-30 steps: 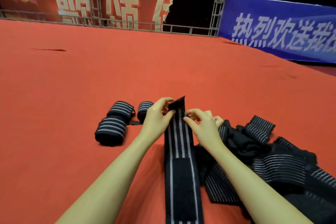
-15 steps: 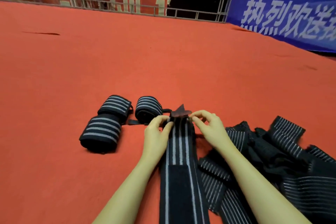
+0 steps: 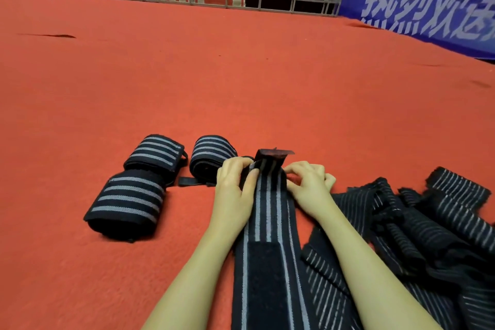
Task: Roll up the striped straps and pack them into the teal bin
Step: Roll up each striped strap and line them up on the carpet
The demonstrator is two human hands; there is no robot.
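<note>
Both hands pinched the far end of one striped strap lying flat on the red carpet: left hand on its left edge, right hand on its right, end tab sticking up. Three rolled straps sat just left; loose strap pile lay right.
</note>
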